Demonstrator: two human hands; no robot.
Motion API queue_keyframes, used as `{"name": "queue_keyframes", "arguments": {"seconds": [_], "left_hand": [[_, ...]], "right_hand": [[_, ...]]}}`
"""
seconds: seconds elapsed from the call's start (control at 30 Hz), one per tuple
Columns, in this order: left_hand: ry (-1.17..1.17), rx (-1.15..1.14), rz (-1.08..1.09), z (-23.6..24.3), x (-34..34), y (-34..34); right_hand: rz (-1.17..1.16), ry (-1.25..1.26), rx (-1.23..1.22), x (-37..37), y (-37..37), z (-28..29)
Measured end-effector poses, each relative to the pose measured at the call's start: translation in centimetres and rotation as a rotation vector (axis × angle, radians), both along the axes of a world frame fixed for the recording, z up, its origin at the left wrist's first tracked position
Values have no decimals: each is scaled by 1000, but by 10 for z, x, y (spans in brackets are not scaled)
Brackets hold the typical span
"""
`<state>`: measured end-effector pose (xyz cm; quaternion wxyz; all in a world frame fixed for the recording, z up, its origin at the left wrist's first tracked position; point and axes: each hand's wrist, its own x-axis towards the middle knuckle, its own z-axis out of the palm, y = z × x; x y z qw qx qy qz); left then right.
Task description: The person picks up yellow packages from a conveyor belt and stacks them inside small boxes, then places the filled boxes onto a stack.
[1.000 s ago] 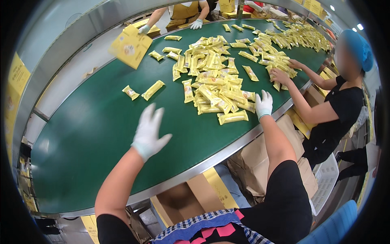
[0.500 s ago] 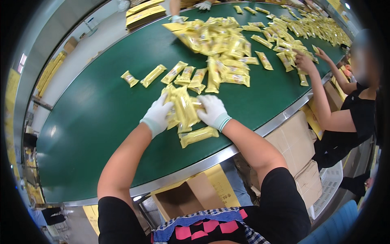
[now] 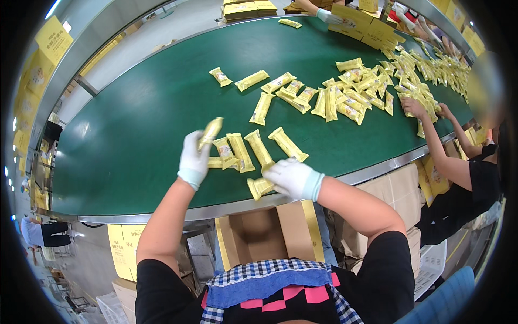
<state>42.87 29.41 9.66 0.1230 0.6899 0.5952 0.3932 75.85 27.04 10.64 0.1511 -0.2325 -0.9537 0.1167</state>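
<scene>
My left hand (image 3: 193,157), in a white knitted glove, grips a small yellow sealed packet (image 3: 211,132) raised above the green table. Beside it several similar packets lie in a loose row, one of them a yellow packet (image 3: 240,153) set at a slant. My right hand (image 3: 295,178), also gloved, is curled over the end of another yellow packet (image 3: 260,188) close to the table's near edge; its fingertips are partly hidden. Touching or very near those fingers is an upright-lying packet (image 3: 259,148). Farther right rests a diagonal packet (image 3: 287,144).
An open cardboard box (image 3: 256,237) stands below the near metal edge (image 3: 356,177). More packets (image 3: 345,94) are heaped toward the right. A co-worker's hands (image 3: 415,108) reach into them. Across the table, another gloved hand (image 3: 328,16) touches a yellow cardboard sheet (image 3: 367,29).
The bunch of packets between my hands is now spread out, and my left hand has lifted one. The far heap lies lower and looser, with the cardboard sheet farther right. The view has shifted.
</scene>
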Motion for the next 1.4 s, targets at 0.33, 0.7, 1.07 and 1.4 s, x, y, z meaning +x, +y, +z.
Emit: {"name": "queue_keyframes", "arguments": {"seconds": [0.33,0.7,1.07,1.4], "left_hand": [[204,-808,184,9,36,31],[544,-67,291,-56,-97,-88],[344,-562,43,-34,-110,-93],[168,-467,-201,24,-35,-43]], "right_hand": [[-193,-237,-64,69,-2,-5],[-408,-218,-642,42,38,33],[-406,-368,-507,51,99,-7],[-631,-528,-446,17,64,10]]}}
